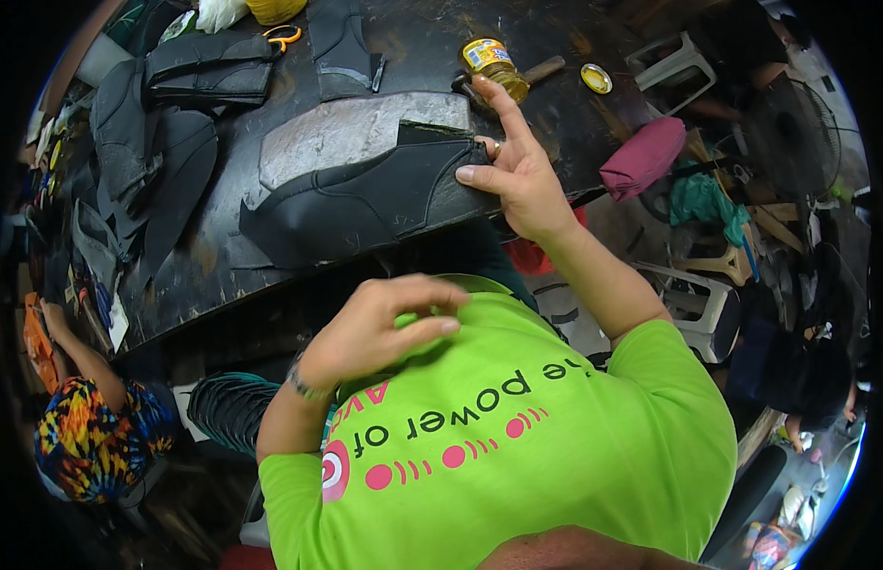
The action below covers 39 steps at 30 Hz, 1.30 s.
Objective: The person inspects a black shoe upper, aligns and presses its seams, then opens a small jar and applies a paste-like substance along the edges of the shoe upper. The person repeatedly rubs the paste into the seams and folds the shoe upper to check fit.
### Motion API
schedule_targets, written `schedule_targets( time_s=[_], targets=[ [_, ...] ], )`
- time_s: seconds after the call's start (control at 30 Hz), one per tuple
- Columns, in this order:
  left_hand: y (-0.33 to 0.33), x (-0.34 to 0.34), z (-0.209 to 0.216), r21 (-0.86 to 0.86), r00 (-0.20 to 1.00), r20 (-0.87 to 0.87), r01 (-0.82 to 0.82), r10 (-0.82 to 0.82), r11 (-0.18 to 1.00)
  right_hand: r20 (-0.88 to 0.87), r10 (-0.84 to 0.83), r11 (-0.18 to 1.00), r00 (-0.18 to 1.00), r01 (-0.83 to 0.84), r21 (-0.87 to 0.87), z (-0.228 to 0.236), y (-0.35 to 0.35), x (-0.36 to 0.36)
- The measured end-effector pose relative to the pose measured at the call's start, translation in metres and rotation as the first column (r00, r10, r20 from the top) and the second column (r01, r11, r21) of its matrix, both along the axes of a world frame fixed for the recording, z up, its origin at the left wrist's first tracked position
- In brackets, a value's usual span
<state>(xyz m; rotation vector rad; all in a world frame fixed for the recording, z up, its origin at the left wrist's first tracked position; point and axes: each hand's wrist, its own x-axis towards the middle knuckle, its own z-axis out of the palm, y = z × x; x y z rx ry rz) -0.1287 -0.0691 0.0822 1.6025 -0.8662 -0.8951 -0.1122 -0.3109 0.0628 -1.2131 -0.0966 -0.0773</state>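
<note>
A black stitched shoe upper (337,211) lies along the near edge of the dark table, partly over a grey slab (337,133). My right hand (519,176) is at its right end, thumb on top and some fingers folded at the edge. The index finger points up and away, with a brownish smear at its tip. Apart from the upper, my left hand (375,328) hovers before my chest, slightly blurred. It is empty, its thumb spread from the curved fingers. Beyond my right hand stands an open jar (494,65) of amber liquid.
Behind the jar lies a hammer (543,69), with a round lid (596,79) to its right. More black pieces (128,142) pile up at the left, near orange-handled scissors (283,36). A maroon bundle (643,159) sits off the right edge. Another person (99,427) is at far left.
</note>
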Motion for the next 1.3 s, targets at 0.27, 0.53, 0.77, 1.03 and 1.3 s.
schedule_targets(
  time_s=[0.27, 0.53, 0.77, 1.03, 1.3],
  targets=[
    [0.011, 0.051, 0.034, 0.117, 0.602, 0.749, -0.532, 0.277, 0.839, -0.094, 0.133, 0.991, 0.987, -0.135, -0.015, -0.007, 0.001, -0.001],
    [0.034, 0.056, 0.021, 0.173, 0.873, 0.262, -0.462, 0.411, 0.87, 0.043, -0.27, 0.145, 0.962, 0.085, -0.986, -0.015, -0.064, 0.01],
    [0.008, 0.053, -0.007, 0.097, 0.901, -0.077, -0.419, 0.426, 0.903, -0.092, -0.287, -0.107, 0.953, -0.127, -0.986, -0.012, -0.07, 0.057],
    [0.009, 0.058, -0.033, -0.006, 0.847, -0.126, -0.522, 0.517, 0.853, 0.009, -0.26, -0.202, 0.966, -0.045, -0.978, 0.003, -0.055, 0.037],
    [0.009, 0.056, -0.036, -0.028, 0.807, -0.214, -0.569, 0.551, 0.822, 0.337, -0.047, 0.662, 0.94, 0.282, -0.694, 0.039, -0.01, -0.014]
  ],
)
